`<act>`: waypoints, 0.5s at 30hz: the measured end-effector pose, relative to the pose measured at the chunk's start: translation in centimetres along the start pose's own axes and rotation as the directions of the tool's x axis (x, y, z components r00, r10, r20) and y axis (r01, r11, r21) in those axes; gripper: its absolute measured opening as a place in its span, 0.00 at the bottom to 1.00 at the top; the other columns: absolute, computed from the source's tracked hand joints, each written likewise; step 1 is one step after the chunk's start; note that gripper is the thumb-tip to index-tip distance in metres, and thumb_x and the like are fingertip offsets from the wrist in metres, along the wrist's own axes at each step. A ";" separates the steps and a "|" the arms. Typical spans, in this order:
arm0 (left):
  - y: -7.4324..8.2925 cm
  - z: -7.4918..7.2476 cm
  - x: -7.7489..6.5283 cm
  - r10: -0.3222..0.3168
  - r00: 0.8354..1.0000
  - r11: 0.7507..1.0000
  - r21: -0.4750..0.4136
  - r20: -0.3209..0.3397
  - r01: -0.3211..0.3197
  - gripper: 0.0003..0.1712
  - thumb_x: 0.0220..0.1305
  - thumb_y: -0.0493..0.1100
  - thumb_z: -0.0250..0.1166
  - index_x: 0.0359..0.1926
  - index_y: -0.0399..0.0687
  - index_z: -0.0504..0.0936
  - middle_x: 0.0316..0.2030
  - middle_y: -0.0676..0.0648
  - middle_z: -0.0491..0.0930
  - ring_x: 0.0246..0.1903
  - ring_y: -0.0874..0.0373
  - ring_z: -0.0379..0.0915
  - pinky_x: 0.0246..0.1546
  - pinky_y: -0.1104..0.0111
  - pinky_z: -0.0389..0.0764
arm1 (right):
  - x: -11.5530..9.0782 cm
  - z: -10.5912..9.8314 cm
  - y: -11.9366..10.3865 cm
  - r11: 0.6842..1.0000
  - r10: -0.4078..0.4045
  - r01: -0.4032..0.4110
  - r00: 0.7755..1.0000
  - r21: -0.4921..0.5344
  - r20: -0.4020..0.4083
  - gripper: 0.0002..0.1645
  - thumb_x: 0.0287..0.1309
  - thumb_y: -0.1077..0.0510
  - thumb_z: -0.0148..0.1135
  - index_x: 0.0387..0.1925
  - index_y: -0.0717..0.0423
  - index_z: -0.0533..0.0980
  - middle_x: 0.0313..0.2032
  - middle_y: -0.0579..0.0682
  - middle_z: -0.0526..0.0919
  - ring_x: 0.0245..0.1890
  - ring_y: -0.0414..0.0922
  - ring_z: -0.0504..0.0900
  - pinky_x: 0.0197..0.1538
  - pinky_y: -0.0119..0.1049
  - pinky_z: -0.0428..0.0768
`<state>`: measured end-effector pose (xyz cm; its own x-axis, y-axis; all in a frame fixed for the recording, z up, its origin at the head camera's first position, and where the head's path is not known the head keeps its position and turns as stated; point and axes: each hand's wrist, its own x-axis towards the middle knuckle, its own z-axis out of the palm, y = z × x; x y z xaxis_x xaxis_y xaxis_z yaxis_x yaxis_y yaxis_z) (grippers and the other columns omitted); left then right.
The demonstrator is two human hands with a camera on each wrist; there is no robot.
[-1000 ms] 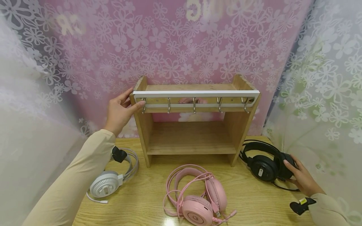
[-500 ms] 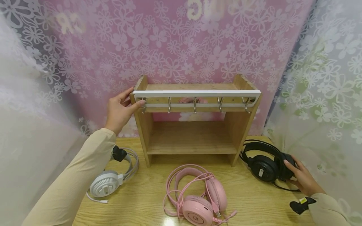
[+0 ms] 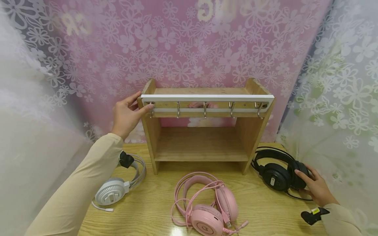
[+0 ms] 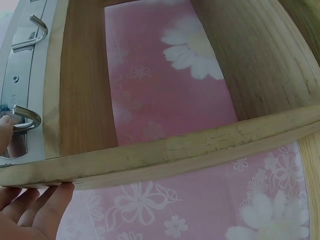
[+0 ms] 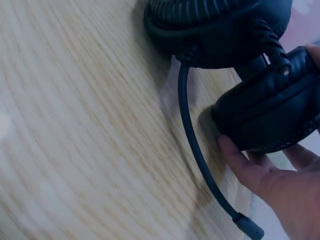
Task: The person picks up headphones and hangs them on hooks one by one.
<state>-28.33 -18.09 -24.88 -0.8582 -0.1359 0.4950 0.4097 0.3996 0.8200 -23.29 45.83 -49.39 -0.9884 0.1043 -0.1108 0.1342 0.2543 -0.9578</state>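
My left hand (image 3: 126, 115) grips the upper left corner of a small wooden shelf (image 3: 200, 144). Its thumb lies on the end of the white-edged metal hook rail (image 3: 192, 110), near the leftmost hook (image 4: 27, 119), and the other fingers go round the side panel's outer face. At the right, my right hand (image 3: 319, 188) holds the outer ear cup of a black headset (image 3: 276, 175) on the table. In the right wrist view, the thumb and fingers curl round that ear cup (image 5: 270, 107), and a thin microphone boom (image 5: 195, 145) bends away from the other cup.
A pink headset (image 3: 206, 219) with a looped cable lies in front of the shelf. To the left, a white headset (image 3: 110, 192) sits partly under my left forearm. Floral curtains (image 3: 189, 49) enclose the wooden table (image 3: 147, 203) behind and on both sides.
Both hands keep their holds on the shelf and the black headset. The head view has shifted very slightly; nothing else has visibly moved.
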 end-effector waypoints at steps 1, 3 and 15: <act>0.0 0.0 0.0 0.002 1.000 1.000 0.001 0.000 -0.002 0.41 0.52 0.50 0.74 0.65 0.44 0.71 0.62 0.43 0.72 0.56 0.48 0.74 0.54 0.64 0.78 | -0.1 0.1 0.0 1.000 0.001 -0.001 1.000 0.009 -0.007 0.47 0.69 0.45 0.50 0.75 0.36 0.33 0.74 0.62 0.32 0.35 0.18 0.71 0.38 0.43 0.86; 0.0 0.0 0.0 0.007 1.000 1.000 0.007 -0.004 -0.007 0.41 0.51 0.50 0.74 0.65 0.43 0.71 0.62 0.43 0.72 0.56 0.48 0.75 0.54 0.63 0.78 | -0.1 0.1 0.1 0.999 -0.004 0.005 1.000 0.033 -0.022 0.47 0.69 0.46 0.51 0.76 0.36 0.34 0.73 0.58 0.44 0.35 0.19 0.71 0.37 0.41 0.85; 0.0 0.0 0.1 -0.002 1.000 1.000 0.009 -0.011 0.002 0.40 0.51 0.50 0.75 0.65 0.44 0.72 0.61 0.43 0.73 0.55 0.48 0.76 0.52 0.65 0.79 | -0.4 0.1 -0.4 0.998 0.048 -0.049 0.999 0.041 0.015 0.51 0.69 0.44 0.49 0.74 0.41 0.26 0.64 0.77 0.39 0.33 0.24 0.75 0.37 0.39 0.85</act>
<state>-28.38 -18.04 -24.83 -0.8556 -0.1469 0.4964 0.4050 0.4072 0.8186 -23.01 45.62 -48.95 -0.9817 0.1018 -0.1610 0.1794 0.2093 -0.9612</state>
